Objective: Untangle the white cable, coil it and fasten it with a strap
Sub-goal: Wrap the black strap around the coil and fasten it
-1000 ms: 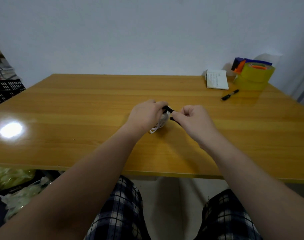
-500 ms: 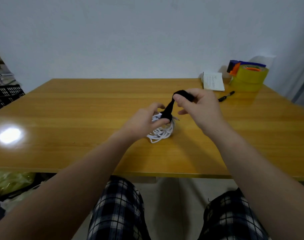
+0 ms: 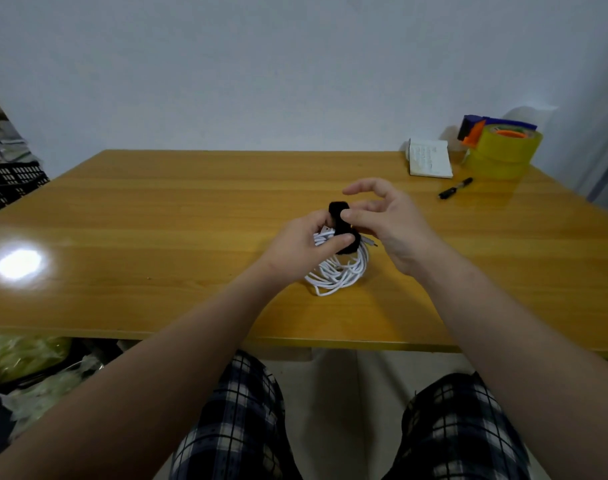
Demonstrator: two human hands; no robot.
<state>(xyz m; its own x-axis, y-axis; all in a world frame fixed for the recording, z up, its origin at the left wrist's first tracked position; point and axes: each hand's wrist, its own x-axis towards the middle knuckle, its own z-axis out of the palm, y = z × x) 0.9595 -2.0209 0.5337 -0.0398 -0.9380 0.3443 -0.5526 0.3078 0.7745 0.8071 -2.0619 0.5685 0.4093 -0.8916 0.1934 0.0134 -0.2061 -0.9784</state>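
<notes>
- Fastening is the step in hand: the white cable [image 3: 340, 273] is coiled, near the middle of the worktop [image 3: 157, 209].
- Left hand [image 3: 301, 245]: fingers curled round the coil's top, thumb clamped across the black strap [image 3: 338, 211].
- Right hand [image 3: 394, 223]: thumb and a finger seem to pinch the strap's free end, the index lifted clear.
- Next, likely: pull the end snug round the bundle and press it closed.
- Count: one cable, one strap, and at the far right corner one notepad [image 3: 430, 158], one marker [image 3: 455, 188], one tape dispenser [image 3: 500, 148].
</notes>
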